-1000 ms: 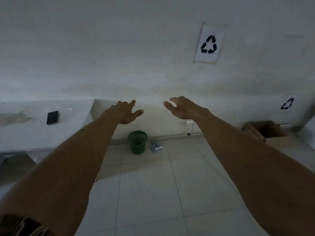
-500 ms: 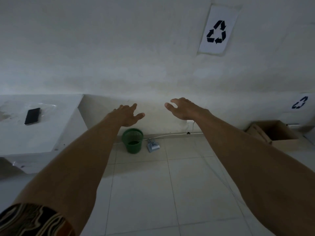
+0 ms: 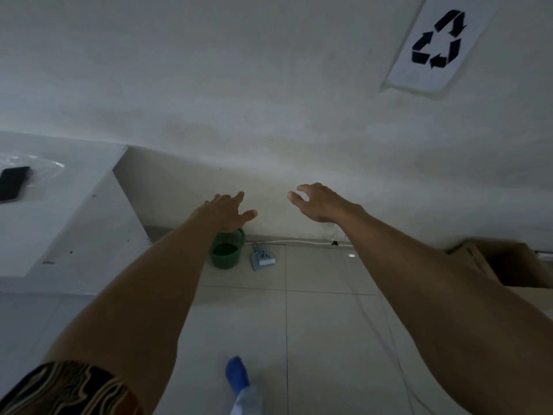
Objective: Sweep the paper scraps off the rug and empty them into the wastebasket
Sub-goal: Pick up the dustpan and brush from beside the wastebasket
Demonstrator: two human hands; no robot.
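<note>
A green wastebasket point(image 3: 226, 254) stands on the tiled floor against the white wall. A small blue-grey dustpan with a brush point(image 3: 262, 258) lies just to its right. Both my arms reach forward at chest height. My left hand point(image 3: 229, 211) hangs in the air above the wastebasket's far rim, fingers spread, holding nothing. My right hand point(image 3: 318, 202) is level with it, further right, also open and empty. No rug and no paper scraps are in view.
A white counter point(image 3: 59, 223) with a black phone point(image 3: 12, 183) juts out at the left. An open cardboard box point(image 3: 508, 265) sits at the right wall. A white cable point(image 3: 299, 242) runs along the skirting. My blue-shoed foot point(image 3: 238, 374) steps onto the tiles.
I have come closer to the wall: the wastebasket and dustpan loom larger, the counter slid left, and my blue foot came into view. Both hands stay open and outstretched.
</note>
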